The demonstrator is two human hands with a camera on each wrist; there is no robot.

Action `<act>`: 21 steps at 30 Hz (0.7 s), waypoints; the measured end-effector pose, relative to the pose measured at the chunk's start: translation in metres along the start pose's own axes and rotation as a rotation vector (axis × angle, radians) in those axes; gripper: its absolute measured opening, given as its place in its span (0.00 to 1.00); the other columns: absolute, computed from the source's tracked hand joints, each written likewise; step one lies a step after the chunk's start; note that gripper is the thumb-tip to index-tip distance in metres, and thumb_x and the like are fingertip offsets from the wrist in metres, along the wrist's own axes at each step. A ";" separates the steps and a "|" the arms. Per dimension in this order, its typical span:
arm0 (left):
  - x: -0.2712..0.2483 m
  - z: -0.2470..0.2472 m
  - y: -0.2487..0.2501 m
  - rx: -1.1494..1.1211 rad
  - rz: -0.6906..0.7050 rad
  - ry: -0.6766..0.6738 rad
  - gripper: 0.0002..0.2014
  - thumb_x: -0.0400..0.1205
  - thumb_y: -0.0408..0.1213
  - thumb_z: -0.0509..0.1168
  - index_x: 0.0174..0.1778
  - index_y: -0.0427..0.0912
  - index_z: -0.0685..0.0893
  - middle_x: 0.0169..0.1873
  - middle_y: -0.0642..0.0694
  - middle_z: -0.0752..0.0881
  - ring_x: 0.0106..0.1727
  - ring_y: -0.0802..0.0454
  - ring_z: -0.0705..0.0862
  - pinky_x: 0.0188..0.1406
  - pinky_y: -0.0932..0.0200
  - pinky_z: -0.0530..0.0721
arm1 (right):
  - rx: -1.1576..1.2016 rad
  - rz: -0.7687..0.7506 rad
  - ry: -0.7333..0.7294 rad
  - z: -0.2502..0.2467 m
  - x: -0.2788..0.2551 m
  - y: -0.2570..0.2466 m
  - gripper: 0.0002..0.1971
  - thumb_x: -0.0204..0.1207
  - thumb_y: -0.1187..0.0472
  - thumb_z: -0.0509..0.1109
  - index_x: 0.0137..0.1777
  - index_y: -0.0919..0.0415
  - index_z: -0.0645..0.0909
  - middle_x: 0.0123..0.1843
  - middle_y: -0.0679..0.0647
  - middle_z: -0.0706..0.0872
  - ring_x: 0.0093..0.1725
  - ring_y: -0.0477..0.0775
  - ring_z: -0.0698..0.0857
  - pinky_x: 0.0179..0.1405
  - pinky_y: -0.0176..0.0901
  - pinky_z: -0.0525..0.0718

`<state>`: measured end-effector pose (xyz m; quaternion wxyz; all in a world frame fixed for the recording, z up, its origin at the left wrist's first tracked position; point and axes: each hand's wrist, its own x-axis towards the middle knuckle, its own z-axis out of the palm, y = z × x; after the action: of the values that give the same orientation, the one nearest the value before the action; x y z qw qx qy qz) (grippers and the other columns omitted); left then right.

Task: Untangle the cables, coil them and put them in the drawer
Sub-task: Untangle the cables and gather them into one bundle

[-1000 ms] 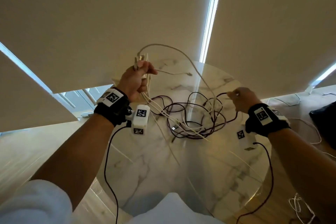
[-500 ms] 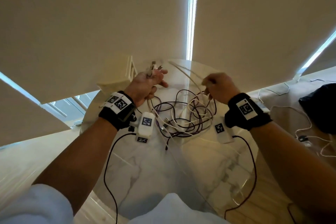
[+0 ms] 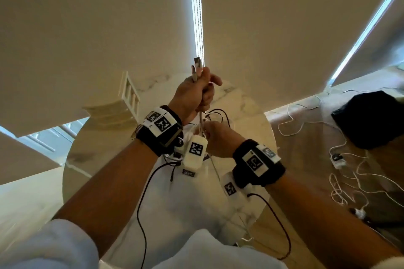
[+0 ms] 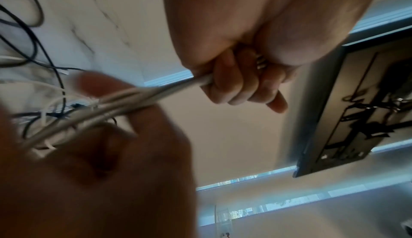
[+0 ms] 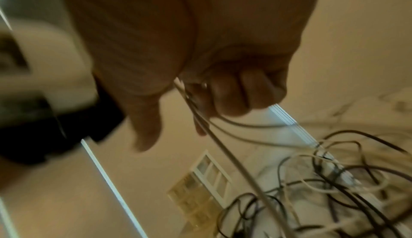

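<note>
My left hand (image 3: 200, 91) is raised above the round marble table (image 3: 91, 155) and grips a beige cable (image 3: 200, 119) folded into several strands, its two plugs (image 3: 196, 65) sticking up out of the fist. In the left wrist view the strands (image 4: 156, 94) run out of that fist (image 4: 234, 79) toward my right hand (image 4: 100, 144). My right hand (image 3: 216, 137) sits just below the left and grips the same strands (image 5: 223, 144) in its curled fingers (image 5: 234, 92). A tangle of dark and white cables (image 5: 334, 180) lies on the table beneath, mostly hidden in the head view.
More white cables (image 3: 349, 177) and a small adapter (image 3: 337, 158) lie on the wooden floor at right, near a black object (image 3: 371, 118). A cream slatted stand (image 3: 129, 98) sits at the table's far left edge. Pale blinds hang behind.
My right hand has moved left from a wide spread to just under the left hand, closing the loop of beige cable. The left hand has lifted higher with the plugs.
</note>
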<state>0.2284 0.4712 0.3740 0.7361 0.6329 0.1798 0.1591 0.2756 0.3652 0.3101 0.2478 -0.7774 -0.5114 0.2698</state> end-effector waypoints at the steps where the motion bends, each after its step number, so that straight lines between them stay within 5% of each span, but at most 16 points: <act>1: 0.000 0.006 0.002 -0.003 0.014 -0.014 0.22 0.89 0.49 0.49 0.40 0.40 0.80 0.18 0.50 0.65 0.20 0.56 0.59 0.19 0.61 0.56 | -0.019 0.059 0.015 0.004 0.006 0.009 0.14 0.78 0.50 0.67 0.35 0.57 0.77 0.33 0.52 0.78 0.32 0.51 0.76 0.38 0.46 0.74; 4: -0.002 0.015 0.002 -0.027 0.039 -0.047 0.23 0.89 0.49 0.48 0.35 0.41 0.78 0.18 0.50 0.64 0.20 0.56 0.58 0.20 0.61 0.58 | 0.029 0.347 0.034 -0.009 0.009 0.039 0.23 0.80 0.42 0.60 0.33 0.59 0.81 0.28 0.50 0.79 0.28 0.50 0.76 0.35 0.42 0.74; 7: -0.003 0.024 -0.006 -0.084 0.042 -0.074 0.25 0.90 0.46 0.47 0.27 0.42 0.70 0.18 0.50 0.64 0.23 0.53 0.61 0.25 0.59 0.68 | 0.144 0.512 0.113 -0.030 0.002 0.081 0.21 0.81 0.46 0.61 0.34 0.60 0.80 0.26 0.53 0.82 0.24 0.52 0.80 0.29 0.40 0.78; 10: -0.002 0.040 -0.018 -0.070 -0.005 -0.091 0.25 0.89 0.47 0.45 0.26 0.42 0.64 0.17 0.51 0.64 0.27 0.48 0.65 0.42 0.55 0.82 | 0.225 0.577 0.457 -0.046 -0.003 0.115 0.11 0.81 0.55 0.61 0.50 0.62 0.80 0.46 0.64 0.87 0.46 0.64 0.88 0.48 0.52 0.86; 12: 0.001 0.049 -0.025 -0.069 -0.044 -0.062 0.24 0.89 0.48 0.46 0.27 0.42 0.64 0.18 0.51 0.64 0.27 0.49 0.64 0.51 0.53 0.84 | 0.063 0.546 0.761 -0.046 -0.012 0.127 0.10 0.81 0.62 0.59 0.60 0.61 0.75 0.57 0.65 0.83 0.60 0.67 0.81 0.62 0.57 0.77; 14: 0.003 0.053 -0.031 -0.104 -0.076 -0.032 0.22 0.88 0.48 0.48 0.30 0.42 0.68 0.19 0.53 0.65 0.26 0.52 0.62 0.53 0.51 0.84 | -0.167 0.466 0.894 -0.040 -0.025 0.135 0.14 0.78 0.66 0.61 0.63 0.60 0.72 0.66 0.61 0.77 0.68 0.64 0.72 0.69 0.58 0.68; 16: 0.006 0.051 -0.034 -0.107 -0.095 -0.020 0.18 0.88 0.45 0.52 0.34 0.43 0.71 0.19 0.54 0.65 0.25 0.55 0.62 0.45 0.55 0.84 | -0.160 0.498 0.731 -0.030 -0.032 0.140 0.17 0.76 0.65 0.61 0.65 0.59 0.71 0.67 0.60 0.76 0.68 0.64 0.72 0.66 0.56 0.71; 18: 0.005 0.047 -0.038 -0.083 -0.109 -0.011 0.13 0.88 0.38 0.55 0.36 0.43 0.72 0.20 0.53 0.64 0.22 0.57 0.62 0.38 0.59 0.81 | -0.105 0.584 0.349 -0.018 -0.032 0.143 0.15 0.76 0.62 0.60 0.62 0.60 0.74 0.63 0.62 0.81 0.62 0.64 0.79 0.59 0.51 0.77; 21: -0.003 0.034 -0.046 -0.098 -0.148 -0.014 0.09 0.86 0.31 0.57 0.40 0.43 0.74 0.22 0.51 0.63 0.22 0.57 0.60 0.32 0.59 0.72 | 0.039 0.611 -0.136 -0.009 -0.034 0.121 0.10 0.78 0.62 0.59 0.51 0.65 0.81 0.49 0.61 0.90 0.40 0.59 0.87 0.38 0.43 0.82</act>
<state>0.2422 0.4335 0.3332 0.7772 0.5820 0.2129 0.1087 0.3499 0.2895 0.2427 0.1353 -0.8705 -0.2641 0.3927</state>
